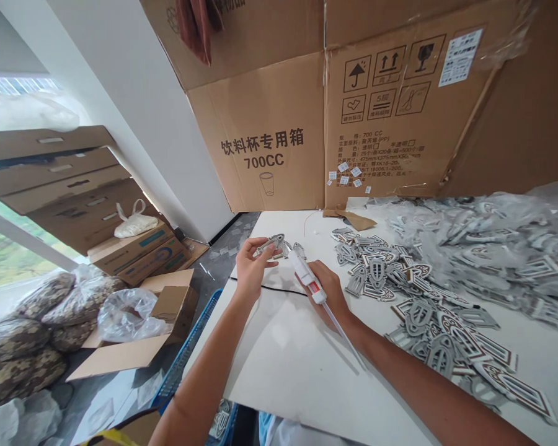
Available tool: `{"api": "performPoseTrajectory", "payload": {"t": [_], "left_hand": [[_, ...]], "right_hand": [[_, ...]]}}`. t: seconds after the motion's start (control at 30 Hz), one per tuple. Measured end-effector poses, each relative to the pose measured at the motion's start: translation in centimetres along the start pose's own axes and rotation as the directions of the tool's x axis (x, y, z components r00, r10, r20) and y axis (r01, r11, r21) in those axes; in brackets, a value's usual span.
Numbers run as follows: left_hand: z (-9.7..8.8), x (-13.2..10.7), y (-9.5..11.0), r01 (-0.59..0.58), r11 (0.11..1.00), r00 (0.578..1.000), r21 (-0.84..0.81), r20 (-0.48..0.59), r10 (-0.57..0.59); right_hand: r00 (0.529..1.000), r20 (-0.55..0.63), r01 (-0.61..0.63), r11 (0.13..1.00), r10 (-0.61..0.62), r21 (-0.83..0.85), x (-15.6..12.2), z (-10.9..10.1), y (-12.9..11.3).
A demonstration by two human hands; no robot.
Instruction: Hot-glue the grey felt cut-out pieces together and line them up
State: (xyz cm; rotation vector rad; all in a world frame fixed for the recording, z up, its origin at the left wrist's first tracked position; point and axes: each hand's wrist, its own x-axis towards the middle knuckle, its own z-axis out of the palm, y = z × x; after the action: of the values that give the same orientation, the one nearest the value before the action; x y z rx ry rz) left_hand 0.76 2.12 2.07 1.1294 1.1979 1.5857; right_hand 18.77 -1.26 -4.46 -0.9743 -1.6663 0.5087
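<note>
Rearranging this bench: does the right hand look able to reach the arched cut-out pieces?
Probably yes: the right hand sits beside the arched cut-out pieces with nothing between them, though it holds a white applicator tube, which may need setting down first.

The left hand [252, 269] partly hides the grey cut-out piece [275, 243]

A white tabletop [279, 365] carries heaps of flat grey-and-white shield-shaped cutouts [428, 328] along its right side, with a clear plastic bag [483, 248] of more cutouts beyond them. A thin black cable [265, 286] crosses its left part, and a torn cardboard scrap [353, 218] lies at its far edge.
</note>
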Motion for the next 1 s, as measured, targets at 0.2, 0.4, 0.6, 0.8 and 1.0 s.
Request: {"api": "performPoseTrajectory", "payload": {"t": [0.2, 0.4, 0.6, 0.8, 1.0], "left_hand": [[-0.3, 0.4, -0.2, 0.147, 0.987, 0.989, -0.069, 0.0, -0.148], [0.1, 0.1, 0.0, 0.152, 0.987, 0.988, -0.044, 0.009, -0.152], [1.2, 0.5, -1.0, 0.07, 0.974, 0.989, 0.214, 0.116, -0.097], [5.5, 2.5, -3.5, -0.321, 0.555, 0.941, 0.767, 0.325, 0.095], [9.9, 3.0, -6.1, -0.504, 0.18, 0.86, 0.845, 0.47, 0.2]], "right_hand": [[0.98, -0.186, -0.066, 0.998, 0.069, 0.02, -0.4, -0.1, -0.8], [0.863, -0.283, -0.339, 0.895, 0.418, 0.289, 0.1, -0.1, -0.4], [0.755, -0.296, -0.404, 0.771, 0.585, 0.492, 1.0, -0.2, -0.2], [0.779, -0.292, -0.367, 0.781, 0.555, 0.505, 1.0, 0.0, -0.5], [0.801, -0.272, -0.37, 0.8, 0.532, 0.473, 1.2, -0.4, -1.1]]}}
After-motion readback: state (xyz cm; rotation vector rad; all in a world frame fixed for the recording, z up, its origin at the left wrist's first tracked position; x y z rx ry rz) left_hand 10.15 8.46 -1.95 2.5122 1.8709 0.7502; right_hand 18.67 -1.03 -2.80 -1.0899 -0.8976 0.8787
